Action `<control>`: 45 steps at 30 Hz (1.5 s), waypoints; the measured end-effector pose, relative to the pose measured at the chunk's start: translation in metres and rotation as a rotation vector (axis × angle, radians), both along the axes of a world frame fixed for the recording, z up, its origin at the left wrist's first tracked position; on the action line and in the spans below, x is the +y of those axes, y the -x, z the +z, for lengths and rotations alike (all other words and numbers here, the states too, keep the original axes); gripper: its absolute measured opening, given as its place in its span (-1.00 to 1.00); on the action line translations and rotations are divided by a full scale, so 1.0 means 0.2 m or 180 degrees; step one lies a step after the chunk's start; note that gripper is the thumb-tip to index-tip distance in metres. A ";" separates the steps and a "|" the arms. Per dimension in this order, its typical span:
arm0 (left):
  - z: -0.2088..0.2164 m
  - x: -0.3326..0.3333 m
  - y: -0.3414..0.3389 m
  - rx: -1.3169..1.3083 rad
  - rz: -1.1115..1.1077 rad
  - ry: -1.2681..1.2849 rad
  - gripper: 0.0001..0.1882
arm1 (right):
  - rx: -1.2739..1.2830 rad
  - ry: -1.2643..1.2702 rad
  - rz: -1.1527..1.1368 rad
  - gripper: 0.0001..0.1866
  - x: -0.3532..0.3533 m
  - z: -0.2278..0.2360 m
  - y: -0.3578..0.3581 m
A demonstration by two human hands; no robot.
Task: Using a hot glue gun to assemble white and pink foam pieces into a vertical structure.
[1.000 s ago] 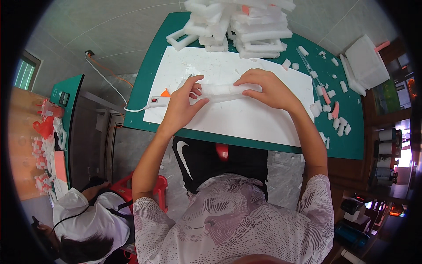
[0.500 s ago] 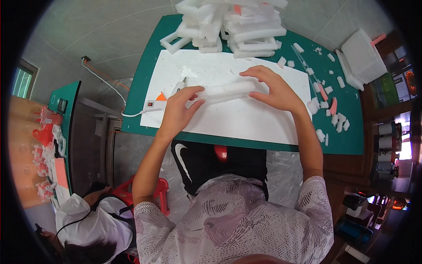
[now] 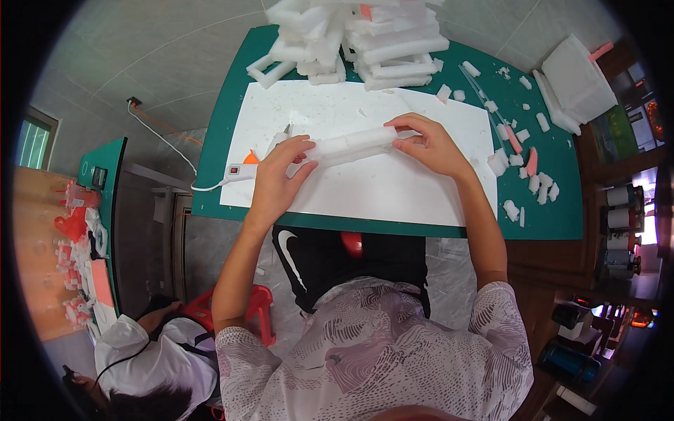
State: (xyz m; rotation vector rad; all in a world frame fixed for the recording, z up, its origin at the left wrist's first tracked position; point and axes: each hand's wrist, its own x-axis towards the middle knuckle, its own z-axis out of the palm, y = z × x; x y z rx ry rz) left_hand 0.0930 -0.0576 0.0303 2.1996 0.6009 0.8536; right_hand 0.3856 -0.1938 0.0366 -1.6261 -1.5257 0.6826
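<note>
A long white foam piece (image 3: 351, 146) lies across the white board (image 3: 337, 193) in front of me, slightly tilted up to the right. At its left end, my left hand (image 3: 282, 170) has thumb and fingertips closed on it. My right hand (image 3: 432, 146) pinches the other end between thumb and fingers. A white hot glue gun (image 3: 242, 171) with an orange trigger lies beside and partly behind my left hand; its nozzle points away from me, and its middle is hidden by the hand.
White foam frames (image 3: 397, 52) stand piled at the table's far edge. Foam scraps (image 3: 544, 184) and thin clear sticks (image 3: 477, 88) are scattered on the green tabletop (image 3: 449, 228) at right. A white cord (image 3: 163, 133) runs left from the glue gun. Another person (image 3: 151, 354) sits at lower left.
My right hand has closed its fingers onto the right end of the foam piece. That end now sits slightly higher in view. The left hand stays at its end.
</note>
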 end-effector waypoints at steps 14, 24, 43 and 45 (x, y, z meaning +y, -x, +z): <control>0.00 0.01 -0.01 -0.0002 -0.0020 -0.0050 -0.66 | -0.0122 -0.0072 -0.0211 -0.66 0.01 0.00 0.03; 0.02 0.00 -0.01 0.0138 0.0023 -0.0158 -0.68 | -0.0103 -0.0215 -0.0116 -0.64 0.01 -0.03 0.01; -0.02 0.00 0.00 0.0041 0.0093 -0.0225 -0.72 | 0.0958 0.0544 -0.0502 -0.70 0.08 -0.03 0.04; -0.02 0.00 0.00 0.0095 0.0177 -0.0278 -0.71 | 0.0957 0.0688 -0.0592 -0.70 0.08 -0.03 0.04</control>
